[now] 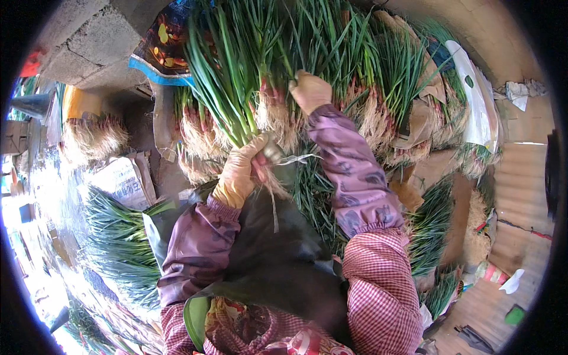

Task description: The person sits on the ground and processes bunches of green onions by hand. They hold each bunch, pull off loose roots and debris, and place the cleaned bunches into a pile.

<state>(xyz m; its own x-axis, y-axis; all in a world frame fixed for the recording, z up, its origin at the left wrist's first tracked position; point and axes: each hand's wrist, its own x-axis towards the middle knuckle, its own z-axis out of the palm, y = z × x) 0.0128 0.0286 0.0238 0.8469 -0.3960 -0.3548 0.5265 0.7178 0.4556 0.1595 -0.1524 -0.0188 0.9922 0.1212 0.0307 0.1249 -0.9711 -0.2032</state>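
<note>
My left hand (pixel 242 171), in a pale yellow glove, is closed around the lower stems of a bunch of green onions (pixel 230 88). Their leaves point away from me, and the reddish stem bases and pale roots poke out beneath the hand. A thin white strip (pixel 297 158) hangs beside that grip. Farther up and to the right, my right hand (pixel 312 91), gloved too, has its fingers curled on a green stalk among the upright onions (pixel 355 57). More onions with long roots (pixel 277 115) stand just behind the held bunch.
Onion piles lie at the left (pixel 120 244) and right (pixel 428 226). Cut green leaves (pixel 313 199) lie below my right forearm. Concrete blocks (pixel 104 37) rise at the upper left, near a printed cloth with blue edging (pixel 166 44). A dark apron (pixel 275 257) covers my lap.
</note>
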